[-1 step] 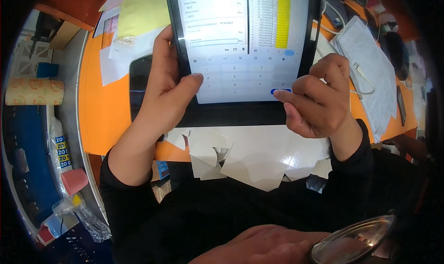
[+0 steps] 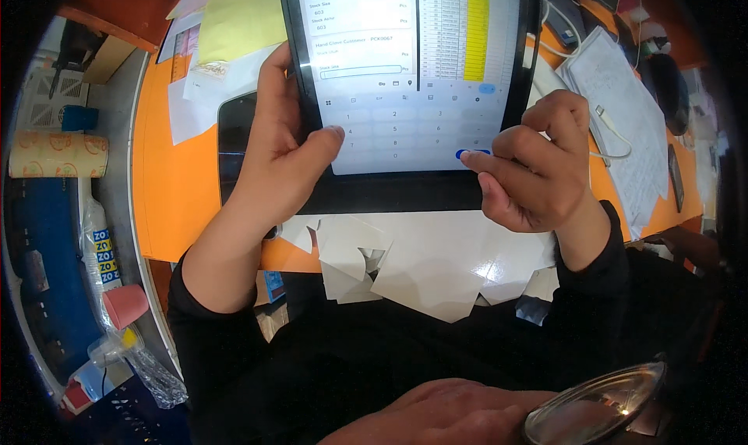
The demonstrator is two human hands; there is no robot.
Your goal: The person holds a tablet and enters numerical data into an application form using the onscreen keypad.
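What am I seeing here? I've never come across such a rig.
No machine here: bare human hands, seen by a downward-looking fisheye camera worn on the head, so straight edges bend. The left hand grips a tablet by its left edge, thumb over its face. The right hand holds nothing; one fingertip is at a blue on-screen key, though contact is unclear. On the orange desk lie a yellow sheet at left and white papers at right.

Tablet (image 2: pixel 405 102) cut off at top, left hand (image 2: pixel 284 149) fingertips behind it save thumb (image 2: pixel 321 143), spreadsheet rows (image 2: pixel 446 32) too small from here.
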